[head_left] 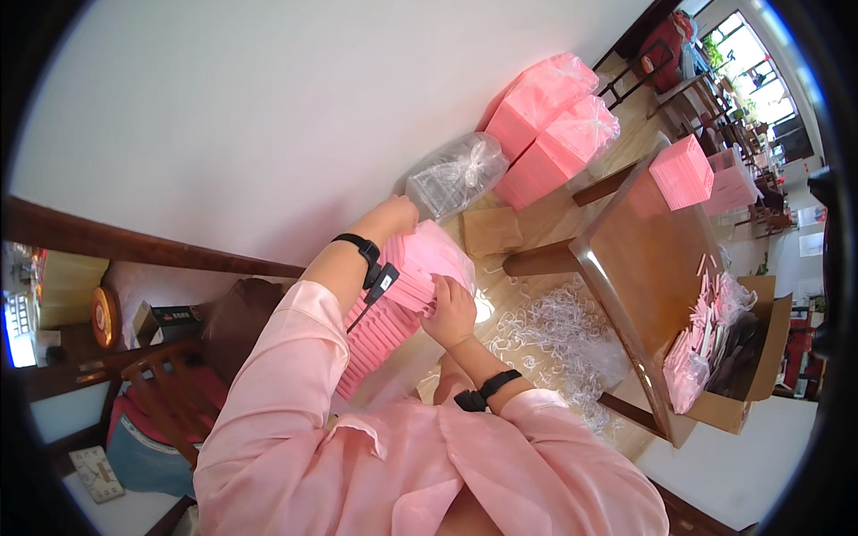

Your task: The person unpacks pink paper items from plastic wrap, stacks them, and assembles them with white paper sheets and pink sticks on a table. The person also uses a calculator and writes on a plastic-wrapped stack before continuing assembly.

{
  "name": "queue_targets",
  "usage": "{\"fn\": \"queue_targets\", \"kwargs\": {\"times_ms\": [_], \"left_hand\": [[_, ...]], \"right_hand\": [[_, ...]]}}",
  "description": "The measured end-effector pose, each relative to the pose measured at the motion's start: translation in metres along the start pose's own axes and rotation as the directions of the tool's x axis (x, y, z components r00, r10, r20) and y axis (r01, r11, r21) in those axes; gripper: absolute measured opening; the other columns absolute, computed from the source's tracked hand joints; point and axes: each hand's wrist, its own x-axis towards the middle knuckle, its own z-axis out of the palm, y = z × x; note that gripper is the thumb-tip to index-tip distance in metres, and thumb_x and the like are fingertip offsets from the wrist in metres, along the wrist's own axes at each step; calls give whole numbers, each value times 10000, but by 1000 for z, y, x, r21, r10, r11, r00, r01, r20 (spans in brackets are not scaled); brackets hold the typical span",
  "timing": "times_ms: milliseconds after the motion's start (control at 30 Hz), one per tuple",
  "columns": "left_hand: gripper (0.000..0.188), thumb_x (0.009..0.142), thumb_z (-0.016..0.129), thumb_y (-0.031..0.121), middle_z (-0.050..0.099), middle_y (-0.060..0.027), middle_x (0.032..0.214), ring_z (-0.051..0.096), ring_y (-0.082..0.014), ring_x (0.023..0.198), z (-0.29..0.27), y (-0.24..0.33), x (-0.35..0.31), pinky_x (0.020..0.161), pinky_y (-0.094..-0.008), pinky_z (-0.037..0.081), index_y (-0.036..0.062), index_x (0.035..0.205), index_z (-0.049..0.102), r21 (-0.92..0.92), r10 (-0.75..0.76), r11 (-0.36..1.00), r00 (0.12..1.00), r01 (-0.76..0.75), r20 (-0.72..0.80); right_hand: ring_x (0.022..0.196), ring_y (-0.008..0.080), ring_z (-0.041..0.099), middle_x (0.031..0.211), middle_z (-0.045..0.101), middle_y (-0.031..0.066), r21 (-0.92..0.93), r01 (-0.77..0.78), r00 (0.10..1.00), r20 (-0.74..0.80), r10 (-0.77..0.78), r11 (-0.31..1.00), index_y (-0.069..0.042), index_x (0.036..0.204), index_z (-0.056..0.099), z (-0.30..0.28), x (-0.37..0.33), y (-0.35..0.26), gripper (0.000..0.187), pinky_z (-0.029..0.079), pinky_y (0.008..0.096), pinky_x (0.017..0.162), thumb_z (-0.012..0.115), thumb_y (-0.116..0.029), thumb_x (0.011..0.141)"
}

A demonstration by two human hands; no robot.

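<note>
Pink flat pieces form a long stack [380, 330] inside a clear plastic bag, and both hands work at its upper end. Left hand [393, 217] closes its grip on the far top of the bundle, steadying it, while right hand [451, 308] pinches the near edge of the plastic, seemingly to keep the sheets squared. Beyond the left grip lie a clear bag [456, 174] and bagged pink bundles [554, 121]; right of the right grip stands a desk [652, 268] carrying another pink pile [681, 171].

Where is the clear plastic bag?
In the head view, the clear plastic bag lies just above the middle, beside the left hand and left of the wrapped pink stacks.
</note>
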Motion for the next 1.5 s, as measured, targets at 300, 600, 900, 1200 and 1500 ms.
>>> {"fn": "queue_targets", "kwargs": {"times_ms": [300, 600, 900, 1200, 1500], "left_hand": [[134, 916, 522, 90, 684, -213, 966, 641, -418, 920, -17, -7, -8, 778, -486, 488, 45, 1027, 581, -287, 94, 931, 908, -226, -408], [50, 954, 472, 92, 616, -212, 824, 591, -417, 798, -41, 19, -63, 705, -466, 452, 56, 978, 497, -341, 171, 836, 794, -430, -584], [86, 946, 566, 112, 639, -179, 870, 633, -355, 830, -11, 8, -108, 732, -433, 493, 37, 989, 560, -526, -299, 760, 514, -381, -804], [128, 920, 630, 109, 658, -147, 890, 659, -317, 828, 186, 67, -261, 758, -402, 527, 20, 1010, 619, -805, -771, 592, 258, -42, -581], [319, 848, 658, 143, 622, -185, 1050, 587, -393, 1033, 221, 138, -214, 917, -484, 475, -9, 1124, 606, -839, -629, 543, 680, 38, -377]], "right_hand": [[986, 335, 619, 1117, 589, 116, -10, 8, 1000, -19, -8, 1000, -113, 1312, 520, 6, 5, 2, 771, 504, 438, 854, 821, -164, 604], [1029, 348, 635, 1115, 602, 171, -266, -280, 932, 157, 328, 922, -62, 1323, 483, 43, 63, 17, 631, 524, 476, 827, 748, -292, 798], [1350, 467, 409, 1487, 379, 267, -115, -327, 896, 279, 346, 938, -53, 1473, 365, 55, 76, 32, 1022, 369, 528, 1098, 852, -432, 659], [1426, 423, 311, 1510, 372, 234, 5, 364, 908, 221, -356, 932, -57, 1377, 493, 61, 36, 0, 690, 216, 612, 1159, 755, -304, 789], [1357, 333, 447, 1408, 532, 189, 93, 629, 501, 711, -494, 772, -49, 1330, 549, 154, 109, -81, 616, 288, 564, 1133, 686, -407, 849]]}}
